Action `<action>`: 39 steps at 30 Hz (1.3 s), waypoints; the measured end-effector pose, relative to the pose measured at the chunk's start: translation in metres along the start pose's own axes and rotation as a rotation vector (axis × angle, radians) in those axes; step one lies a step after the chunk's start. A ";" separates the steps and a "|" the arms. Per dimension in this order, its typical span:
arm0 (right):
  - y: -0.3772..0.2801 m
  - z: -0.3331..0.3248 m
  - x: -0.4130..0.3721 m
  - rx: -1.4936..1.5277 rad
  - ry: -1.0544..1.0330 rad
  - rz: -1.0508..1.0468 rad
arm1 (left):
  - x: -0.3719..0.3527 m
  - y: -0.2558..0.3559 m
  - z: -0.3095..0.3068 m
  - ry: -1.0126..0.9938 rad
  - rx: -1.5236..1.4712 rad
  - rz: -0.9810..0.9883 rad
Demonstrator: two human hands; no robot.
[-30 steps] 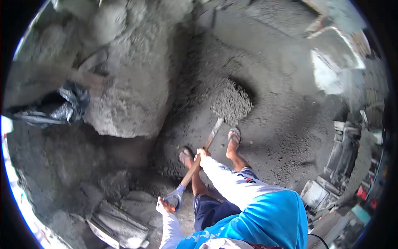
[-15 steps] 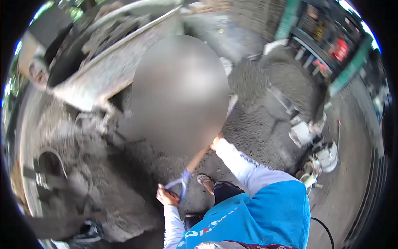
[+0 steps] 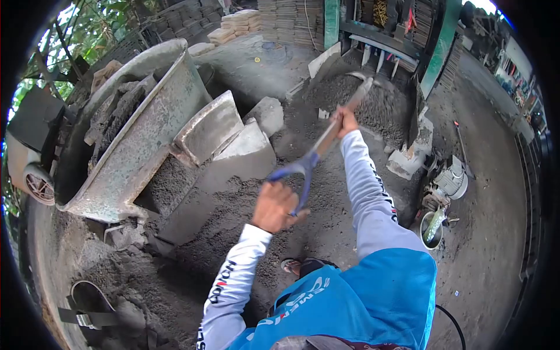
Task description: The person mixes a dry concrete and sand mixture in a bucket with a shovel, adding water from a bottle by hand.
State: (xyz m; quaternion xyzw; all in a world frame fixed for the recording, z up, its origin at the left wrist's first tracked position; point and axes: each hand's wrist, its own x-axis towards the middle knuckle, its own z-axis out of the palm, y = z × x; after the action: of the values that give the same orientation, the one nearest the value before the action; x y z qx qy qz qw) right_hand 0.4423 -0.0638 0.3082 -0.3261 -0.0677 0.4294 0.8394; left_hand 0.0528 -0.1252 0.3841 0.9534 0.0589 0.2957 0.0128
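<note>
Grit (image 3: 392, 125), bucket (image 3: 432, 247) on floor (image 3: 490, 233)

The left hand (image 3: 275, 207) holds a shovel (image 3: 357, 96) by its blue D-handle (image 3: 307, 182), the right hand (image 3: 346, 121) by its shaft (image 3: 326, 140).

Wooden-shafted shovel (image 3: 326, 139) with blue D-shaped grip (image 3: 305, 166): blade end (image 3: 367, 83) blurred against loose grey material (image 3: 388, 114); grip partly hidden by the bare left hand (image 3: 274, 207). Black cable (image 3: 452, 319): cut off at lower edge. Multicoloured objects (image 3: 516, 73), far right: too small to identify.
</note>
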 end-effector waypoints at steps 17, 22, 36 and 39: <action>0.293 -0.019 -0.271 -0.323 -0.149 0.599 | -0.358 0.219 0.037 1.462 -0.999 -1.922; 0.481 -0.187 -0.414 -0.825 -0.002 1.066 | -0.477 0.373 0.079 2.029 -0.850 -2.309; 0.580 -0.396 -0.586 -0.971 0.092 1.815 | -0.527 0.620 0.133 2.033 0.314 -2.847; 0.679 -0.397 -0.541 -1.001 0.045 1.742 | -0.559 0.408 0.164 2.013 0.067 -2.970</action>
State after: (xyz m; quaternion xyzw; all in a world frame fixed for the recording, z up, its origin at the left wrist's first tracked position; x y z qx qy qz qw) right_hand -0.1979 -0.3879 -0.3221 -0.5854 0.0377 0.8099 0.0001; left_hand -0.2696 -0.5962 -0.0412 0.4202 -0.7688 -0.4447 -0.1861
